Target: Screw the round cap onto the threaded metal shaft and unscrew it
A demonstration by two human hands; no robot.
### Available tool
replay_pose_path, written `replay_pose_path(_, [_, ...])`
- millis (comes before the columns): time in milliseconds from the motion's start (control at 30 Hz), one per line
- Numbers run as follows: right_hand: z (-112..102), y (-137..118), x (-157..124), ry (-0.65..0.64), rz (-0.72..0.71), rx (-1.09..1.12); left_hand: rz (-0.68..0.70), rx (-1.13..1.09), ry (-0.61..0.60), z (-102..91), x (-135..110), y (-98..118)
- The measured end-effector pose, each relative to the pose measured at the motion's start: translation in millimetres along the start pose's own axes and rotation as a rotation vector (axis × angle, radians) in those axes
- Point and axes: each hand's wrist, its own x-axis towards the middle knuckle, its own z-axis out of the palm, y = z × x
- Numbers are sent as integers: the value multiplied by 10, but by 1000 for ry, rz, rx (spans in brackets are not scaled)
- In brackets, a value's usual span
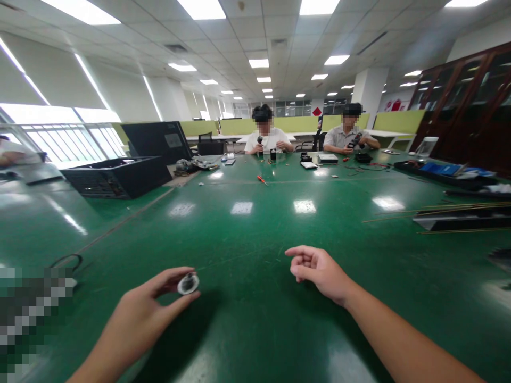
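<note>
While a tray holds blue items, left hand pinches round piece, right hand unclenched

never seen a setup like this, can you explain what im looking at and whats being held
There's no machine here, just a person's two bare hands. The single picture comes from a camera worn on that person's head, looking forward and down.

The left hand holds a small round piece, with a pale rim and dark middle, between thumb and fingers. The right hand is above the table with its fingers partly curled; I can't make out anything in it.

On the green table are a black case on the left, a screwdriver further back and thin rods on the right. Two people sit across from the wearer.
</note>
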Motion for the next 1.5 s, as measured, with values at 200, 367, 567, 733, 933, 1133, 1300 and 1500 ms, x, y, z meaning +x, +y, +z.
replay_pose_path(200, [-61,-16,-50,146,-251,-554,358,-160,-358,846,479,779])
replay_pose_path(367, [-32,7,-70,145,-203,-704,421,-280,-388,1266,505,765])
replay_pose_path(567, [8,31,-37,110,-111,-703,377,-377,-317,1356,466,616])
replay_pose_path(733, [55,8,-30,85,-126,-697,466,-471,-339,1340,477,629])
replay_pose_path(933, [79,9,-34,80,-118,-690,474,-482,-363,1373,464,617])
replay_pose_path(1133, [95,-28,-43,77,-125,-710,490,-468,-358,1380,453,616])
replay_pose_path(1300, [97,-26,-46,78,-128,-714,511,-471,-350,1374,448,616])
replay_pose_path(1500, [99,-45,-75,47,-109,-729,516,-464,-327,1365,445,632])
